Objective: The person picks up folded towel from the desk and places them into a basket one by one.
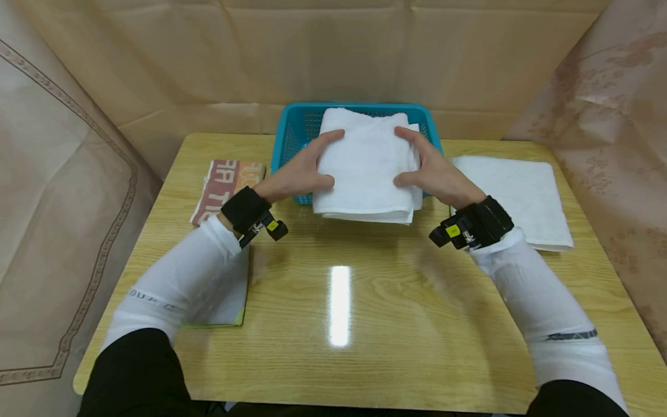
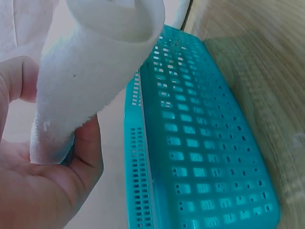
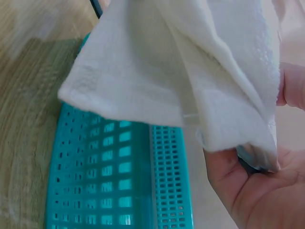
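A folded white towel [image 1: 367, 168] is held up between both hands, above the front of a blue-green plastic basket [image 1: 354, 109]. My left hand [image 1: 304, 168] grips its left edge, thumb on top and fingers curled beneath, as the left wrist view shows. On the opposite edge my right hand [image 1: 435, 174] pinches the towel the same way. In the right wrist view the towel's layers [image 3: 190, 71] hang loosely and part at a fold. The towel hides most of the basket's inside; a bit of something blue shows near its left wall.
Another folded white towel [image 1: 521, 200] lies on the table at the right. Left of the basket is a folded towel with red and orange lettering [image 1: 224, 185]; a grey cloth with a green edge [image 1: 224, 295] lies nearer, partly under the left arm. A beige curtain [image 1: 333, 58] hangs behind the wooden table [image 1: 396, 336].
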`<state>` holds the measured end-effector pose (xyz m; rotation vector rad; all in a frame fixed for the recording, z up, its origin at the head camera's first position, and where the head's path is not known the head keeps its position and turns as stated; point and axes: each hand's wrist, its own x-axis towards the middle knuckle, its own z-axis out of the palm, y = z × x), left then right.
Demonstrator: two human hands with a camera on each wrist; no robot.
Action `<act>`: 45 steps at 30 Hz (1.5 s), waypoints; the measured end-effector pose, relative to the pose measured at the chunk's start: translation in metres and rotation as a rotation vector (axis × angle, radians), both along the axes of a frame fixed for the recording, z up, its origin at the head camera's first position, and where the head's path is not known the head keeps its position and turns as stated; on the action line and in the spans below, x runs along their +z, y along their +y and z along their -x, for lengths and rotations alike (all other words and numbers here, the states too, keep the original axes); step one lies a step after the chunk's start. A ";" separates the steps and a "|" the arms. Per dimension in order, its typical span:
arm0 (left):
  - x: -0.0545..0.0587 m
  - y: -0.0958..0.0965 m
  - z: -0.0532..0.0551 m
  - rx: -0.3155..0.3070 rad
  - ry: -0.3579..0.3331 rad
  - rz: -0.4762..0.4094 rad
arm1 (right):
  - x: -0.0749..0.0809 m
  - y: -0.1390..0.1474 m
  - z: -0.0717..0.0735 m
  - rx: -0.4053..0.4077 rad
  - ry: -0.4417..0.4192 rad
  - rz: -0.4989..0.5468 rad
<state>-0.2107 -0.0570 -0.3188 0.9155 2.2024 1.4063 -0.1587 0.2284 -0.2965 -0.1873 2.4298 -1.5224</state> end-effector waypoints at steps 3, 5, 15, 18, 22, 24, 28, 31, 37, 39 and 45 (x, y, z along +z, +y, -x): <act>0.002 0.002 0.005 0.013 0.016 0.010 | 0.001 0.000 0.006 -0.006 -0.013 0.018; 0.005 0.004 0.009 0.026 0.019 0.013 | 0.001 0.000 0.010 -0.012 -0.016 0.042; 0.008 0.009 0.029 0.058 -0.054 -0.009 | 0.001 -0.001 0.025 -0.049 0.010 -0.057; 0.007 0.010 0.033 0.061 -0.049 -0.003 | -0.001 -0.001 0.028 -0.055 0.007 -0.035; 0.009 0.012 0.036 0.082 -0.026 0.030 | -0.002 -0.003 0.033 -0.054 -0.003 -0.002; 0.010 0.014 0.038 0.095 -0.012 0.053 | -0.002 -0.003 0.036 -0.057 -0.007 0.002; 0.016 0.015 0.042 0.109 0.004 0.084 | -0.001 -0.003 0.042 -0.065 -0.018 0.005; 0.018 0.016 0.045 0.106 0.004 0.101 | -0.003 -0.004 0.046 -0.068 -0.028 0.021; 0.015 0.018 0.050 0.121 -0.018 0.121 | -0.009 -0.005 0.054 -0.111 -0.034 0.035; 0.012 0.020 0.053 0.124 -0.013 0.129 | -0.011 -0.005 0.056 -0.133 -0.034 0.027; 0.004 0.027 0.061 0.129 -0.010 0.186 | -0.018 -0.003 0.058 -0.180 -0.027 -0.026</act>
